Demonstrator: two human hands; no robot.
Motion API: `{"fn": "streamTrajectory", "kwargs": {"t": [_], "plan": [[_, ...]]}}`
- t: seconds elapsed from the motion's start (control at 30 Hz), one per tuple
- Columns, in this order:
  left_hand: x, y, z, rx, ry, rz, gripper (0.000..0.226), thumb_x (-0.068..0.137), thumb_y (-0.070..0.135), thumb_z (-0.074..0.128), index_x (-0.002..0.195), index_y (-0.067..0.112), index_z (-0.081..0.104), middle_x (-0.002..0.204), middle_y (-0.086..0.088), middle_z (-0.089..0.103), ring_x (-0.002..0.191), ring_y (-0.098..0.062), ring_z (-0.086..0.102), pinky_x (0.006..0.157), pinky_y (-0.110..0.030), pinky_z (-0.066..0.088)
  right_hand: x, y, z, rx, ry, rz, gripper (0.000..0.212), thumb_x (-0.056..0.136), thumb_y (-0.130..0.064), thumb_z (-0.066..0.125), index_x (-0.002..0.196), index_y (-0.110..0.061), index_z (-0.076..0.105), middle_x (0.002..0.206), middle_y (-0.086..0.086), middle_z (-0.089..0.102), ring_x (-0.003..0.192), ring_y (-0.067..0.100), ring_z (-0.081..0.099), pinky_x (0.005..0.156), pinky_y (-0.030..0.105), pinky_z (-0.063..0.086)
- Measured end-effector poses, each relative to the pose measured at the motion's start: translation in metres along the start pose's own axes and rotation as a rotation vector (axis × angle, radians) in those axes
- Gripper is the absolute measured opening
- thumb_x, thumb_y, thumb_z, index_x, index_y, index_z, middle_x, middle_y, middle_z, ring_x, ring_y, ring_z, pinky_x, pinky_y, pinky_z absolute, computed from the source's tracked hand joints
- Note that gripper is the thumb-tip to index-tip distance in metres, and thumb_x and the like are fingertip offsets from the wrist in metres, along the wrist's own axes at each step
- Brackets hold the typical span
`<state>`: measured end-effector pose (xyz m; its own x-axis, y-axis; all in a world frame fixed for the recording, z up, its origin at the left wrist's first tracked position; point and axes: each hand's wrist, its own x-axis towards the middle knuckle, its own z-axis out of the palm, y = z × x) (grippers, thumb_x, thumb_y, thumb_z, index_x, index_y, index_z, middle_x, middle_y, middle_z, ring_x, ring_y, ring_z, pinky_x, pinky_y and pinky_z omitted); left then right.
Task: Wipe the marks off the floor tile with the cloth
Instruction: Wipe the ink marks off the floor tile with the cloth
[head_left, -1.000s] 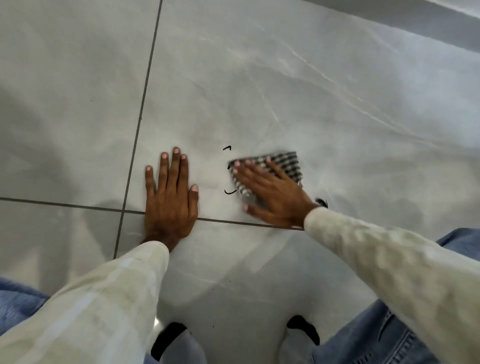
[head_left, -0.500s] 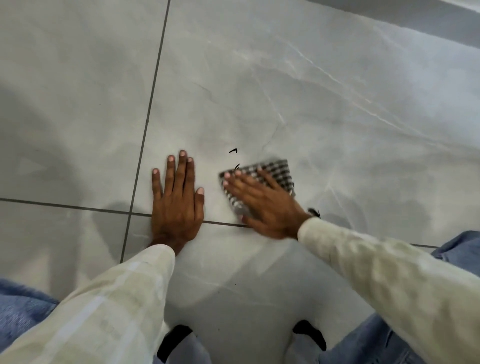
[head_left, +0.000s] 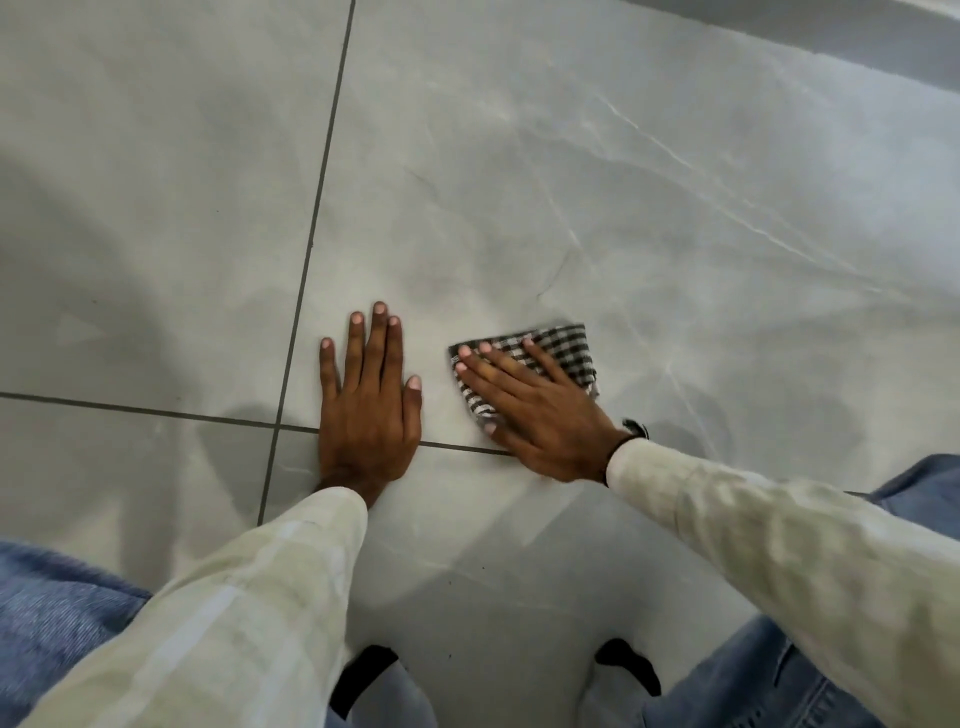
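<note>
A black-and-white checked cloth (head_left: 563, 345) lies flat on the large grey marbled floor tile (head_left: 519, 182). My right hand (head_left: 540, 415) presses down on the cloth with fingers spread, covering its near half. My left hand (head_left: 369, 410) rests palm-down on the same tile just left of the cloth, holding nothing, with its heel over the grout line. No black marks show on the bare tile around the cloth. Whatever lies under the cloth is hidden.
Dark grout lines (head_left: 311, 234) cross at the lower left beside my left hand. My knees in blue jeans sit at the lower left (head_left: 52, 613) and right edge (head_left: 930, 483). Two black shapes (head_left: 363, 670) lie near the bottom edge. A darker wall base (head_left: 831, 31) runs along the top right.
My right hand slid the cloth left and then away from me, over the small black marks. Those marks beside the cloth no longer show. My left hand stayed planted.
</note>
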<state>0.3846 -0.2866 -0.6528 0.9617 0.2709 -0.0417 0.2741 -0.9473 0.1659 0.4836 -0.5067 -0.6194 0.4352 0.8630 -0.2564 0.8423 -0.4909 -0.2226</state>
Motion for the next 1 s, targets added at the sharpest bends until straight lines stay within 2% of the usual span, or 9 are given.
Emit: {"fn": "streamTrajectory", "kwargs": {"t": [0.1, 0.27, 0.4, 0.5, 0.57, 0.67, 0.73, 0.87, 1.0], "plan": [[0.0, -0.002, 0.002, 0.017, 0.005, 0.004, 0.07, 0.11, 0.036, 0.025, 0.173, 0.009, 0.009, 0.183, -0.01, 0.009, 0.171, -0.031, 0.009, 0.136, -0.061, 0.012, 0.044, 0.021, -0.017, -0.008, 0.046, 0.048, 0.06, 0.109, -0.039, 0.027, 0.165, -0.022, 0.02, 0.175, -0.002, 0.02, 0.162, 0.016, 0.016, 0.132, 0.05, 0.01], [0.002, -0.008, 0.007, 0.026, 0.027, 0.012, 0.069, 0.111, 0.037, 0.018, 0.173, 0.01, 0.007, 0.184, -0.01, 0.007, 0.171, -0.031, 0.008, 0.136, -0.06, 0.012, 0.048, 0.069, -0.027, 0.229, 0.207, 0.554, 0.058, 0.11, -0.03, 0.038, 0.164, -0.014, 0.022, 0.175, 0.006, 0.018, 0.163, 0.022, 0.013, 0.131, 0.054, 0.008], [0.006, -0.017, 0.009, 0.033, 0.023, -0.005, 0.069, 0.111, 0.038, 0.019, 0.173, 0.01, 0.007, 0.184, -0.01, 0.006, 0.171, -0.031, 0.007, 0.137, -0.06, 0.01, 0.0, 0.032, 0.005, 0.322, 0.303, 0.827, 0.059, 0.11, -0.024, 0.037, 0.165, -0.01, 0.018, 0.175, 0.01, 0.014, 0.163, 0.025, 0.009, 0.131, 0.053, 0.006], [0.002, -0.011, 0.002, 0.024, 0.019, 0.016, 0.069, 0.11, 0.037, 0.021, 0.173, 0.01, 0.008, 0.184, -0.01, 0.008, 0.171, -0.032, 0.008, 0.136, -0.061, 0.01, -0.019, -0.03, 0.02, 0.339, 0.294, 0.799, 0.057, 0.111, -0.025, 0.036, 0.164, -0.01, 0.021, 0.175, 0.008, 0.017, 0.163, 0.024, 0.01, 0.132, 0.053, 0.006], [-0.002, -0.012, 0.003, 0.028, 0.016, 0.009, 0.07, 0.11, 0.036, 0.023, 0.173, 0.01, 0.009, 0.183, -0.01, 0.009, 0.171, -0.032, 0.009, 0.136, -0.061, 0.01, -0.012, -0.058, 0.026, 0.334, 0.259, 0.655, 0.058, 0.109, -0.025, 0.038, 0.164, -0.012, 0.022, 0.175, 0.006, 0.018, 0.163, 0.022, 0.01, 0.132, 0.053, 0.005], [-0.003, -0.008, 0.006, 0.027, 0.008, 0.009, 0.07, 0.11, 0.036, 0.025, 0.173, 0.009, 0.01, 0.183, -0.011, 0.01, 0.171, -0.032, 0.009, 0.136, -0.062, 0.012, 0.011, -0.045, 0.016, 0.23, 0.208, 0.346, 0.061, 0.103, -0.02, 0.045, 0.162, -0.012, 0.03, 0.172, 0.006, 0.026, 0.161, 0.023, 0.02, 0.13, 0.055, 0.015], [-0.001, -0.007, 0.008, 0.025, -0.01, 0.015, 0.07, 0.11, 0.036, 0.024, 0.173, 0.01, 0.009, 0.183, -0.01, 0.009, 0.171, -0.031, 0.009, 0.136, -0.061, 0.012, 0.021, -0.01, 0.002, 0.17, 0.188, 0.283, 0.06, 0.101, -0.014, 0.049, 0.159, -0.01, 0.037, 0.169, 0.008, 0.033, 0.158, 0.026, 0.029, 0.129, 0.056, 0.021], [0.001, -0.007, 0.013, 0.025, -0.028, 0.025, 0.069, 0.11, 0.038, 0.019, 0.173, 0.01, 0.009, 0.184, -0.009, 0.008, 0.171, -0.031, 0.008, 0.136, -0.061, 0.011, -0.007, 0.039, -0.011, 0.237, 0.28, 0.626, 0.06, 0.096, -0.002, 0.057, 0.155, -0.005, 0.044, 0.164, 0.015, 0.041, 0.154, 0.032, 0.038, 0.126, 0.053, 0.029], [0.0, -0.003, 0.005, 0.043, -0.086, 0.006, 0.069, 0.11, 0.036, 0.025, 0.172, 0.009, 0.011, 0.183, -0.01, 0.009, 0.171, -0.033, 0.009, 0.136, -0.062, 0.011, -0.039, -0.004, -0.004, 0.253, 0.214, 0.849, 0.061, 0.101, -0.007, 0.049, 0.16, -0.011, 0.035, 0.169, 0.009, 0.034, 0.155, 0.027, 0.037, 0.118, 0.044, 0.041]]}}
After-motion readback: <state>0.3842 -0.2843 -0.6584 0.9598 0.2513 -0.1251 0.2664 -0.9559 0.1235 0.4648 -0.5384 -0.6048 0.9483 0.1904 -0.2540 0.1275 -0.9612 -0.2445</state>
